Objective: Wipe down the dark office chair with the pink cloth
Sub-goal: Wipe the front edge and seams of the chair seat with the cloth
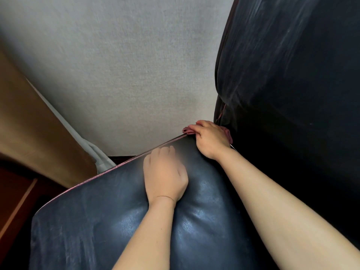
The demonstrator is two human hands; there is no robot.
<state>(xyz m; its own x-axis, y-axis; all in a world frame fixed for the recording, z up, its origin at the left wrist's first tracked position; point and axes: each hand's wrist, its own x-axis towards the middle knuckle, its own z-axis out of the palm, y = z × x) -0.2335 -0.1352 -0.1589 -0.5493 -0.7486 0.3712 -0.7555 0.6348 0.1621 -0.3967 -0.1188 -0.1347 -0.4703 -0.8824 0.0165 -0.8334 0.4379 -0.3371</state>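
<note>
Pink cloth (pixel 194 130) bunched along seat edge (pixel 124 164)

Under your fingers (pixel 167 151), the chair (pixel 116 221) is glossy navy with pinkish piping; a dusty-pink cloth (pixel 188 130) shows past your right-hand fingertips.

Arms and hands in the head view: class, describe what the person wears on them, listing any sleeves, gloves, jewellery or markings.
Both forearms are bare, with no sleeves in view. The left hand and right hand wear no gloves, and no rings, watch or bracelet show. A faint crease line crosses the left wrist. No markings are visible.
</note>
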